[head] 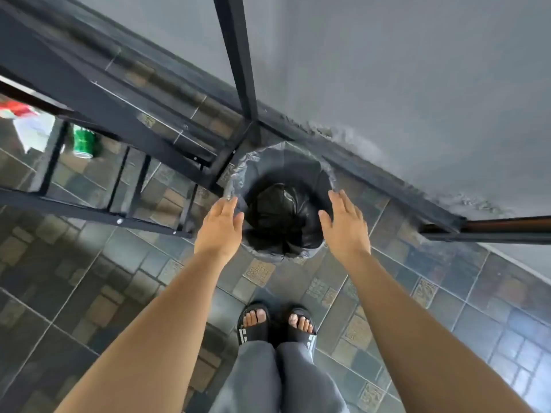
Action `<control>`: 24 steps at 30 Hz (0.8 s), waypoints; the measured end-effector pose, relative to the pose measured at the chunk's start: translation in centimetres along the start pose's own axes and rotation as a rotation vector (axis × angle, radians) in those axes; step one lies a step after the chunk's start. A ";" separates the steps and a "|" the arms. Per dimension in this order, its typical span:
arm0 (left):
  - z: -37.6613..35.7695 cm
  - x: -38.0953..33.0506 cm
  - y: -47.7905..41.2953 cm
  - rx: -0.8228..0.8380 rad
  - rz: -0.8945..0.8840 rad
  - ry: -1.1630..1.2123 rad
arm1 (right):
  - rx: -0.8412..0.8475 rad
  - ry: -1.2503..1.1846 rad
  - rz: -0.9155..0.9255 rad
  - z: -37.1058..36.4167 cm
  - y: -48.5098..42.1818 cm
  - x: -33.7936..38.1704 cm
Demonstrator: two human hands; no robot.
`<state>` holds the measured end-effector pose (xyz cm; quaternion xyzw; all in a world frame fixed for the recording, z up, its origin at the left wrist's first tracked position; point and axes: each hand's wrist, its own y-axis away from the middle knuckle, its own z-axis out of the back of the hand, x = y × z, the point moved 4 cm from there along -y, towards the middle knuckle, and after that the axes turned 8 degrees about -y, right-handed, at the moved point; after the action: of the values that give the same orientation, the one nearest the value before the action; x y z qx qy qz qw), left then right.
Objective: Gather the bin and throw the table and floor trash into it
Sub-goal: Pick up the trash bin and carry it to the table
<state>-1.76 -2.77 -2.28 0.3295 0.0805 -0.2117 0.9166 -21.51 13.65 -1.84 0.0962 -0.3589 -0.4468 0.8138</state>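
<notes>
A round bin (pixel 280 174) lined with a black plastic bag stands on the tiled floor against the grey wall, right below me. My left hand (pixel 220 228) hovers at its left rim and my right hand (pixel 344 222) at its right rim, both with fingers spread and holding nothing. A green can (pixel 84 141) lies on the floor under the black metal table frame at the left. Red and white wrappers (pixel 26 123) show blurred at the far left edge.
A black metal table frame (pixel 119 120) with legs and crossbars runs from the upper left to just beside the bin. Another dark bar (pixel 492 228) sticks in from the right. My feet in black sandals (pixel 277 326) stand on the tiled floor behind the bin.
</notes>
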 end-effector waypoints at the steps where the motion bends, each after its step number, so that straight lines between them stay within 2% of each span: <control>1: -1.0 0.8 -0.8 0.008 0.029 0.012 | -0.007 -0.001 -0.007 -1.0 -0.6 -0.5; 5: -4.6 3.6 -3.8 -0.022 0.132 0.059 | -0.075 -0.022 -0.066 -4.4 -3.2 -3.4; 10: -7.3 4.7 -6.5 -0.047 0.128 0.191 | -0.088 -0.097 -0.090 -6.8 -5.6 -5.5; 15: -8.0 4.0 -8.6 -0.164 0.090 0.320 | -0.123 -0.216 -0.059 -8.1 -6.7 -6.0; 19: -8.4 3.6 -9.1 -0.210 0.159 0.419 | -0.169 -0.361 -0.096 -8.5 -7.1 -6.2; 24: -8.0 3.0 -7.9 -0.231 0.209 0.492 | -0.200 -0.423 -0.148 -7.7 -6.1 -5.9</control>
<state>-2.61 -4.15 -13.84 0.2707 0.2897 -0.0192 0.9178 -22.35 13.58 -13.30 -0.0545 -0.4676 -0.5486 0.6910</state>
